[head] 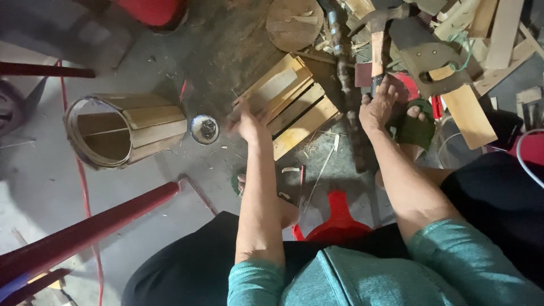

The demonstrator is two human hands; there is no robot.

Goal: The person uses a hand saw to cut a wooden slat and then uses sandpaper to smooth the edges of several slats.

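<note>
My right hand (378,105) grips the wooden handle of a hammer (378,39), whose dark head points away from me near the top of the view. My left hand (247,122) is blurred and hovers at the near left edge of a stack of flat wooden slats (294,105) lying on the floor; whether it holds anything cannot be told. A small round metal tin (204,128) sits just left of that hand.
A cylindrical wooden bucket form (122,130) lies on its side at the left. A handsaw (436,65), planks and offcuts are piled at top right. My feet wear green sandals (415,127). A red stool (337,224) sits under me; red metal bars (85,232) cross lower left.
</note>
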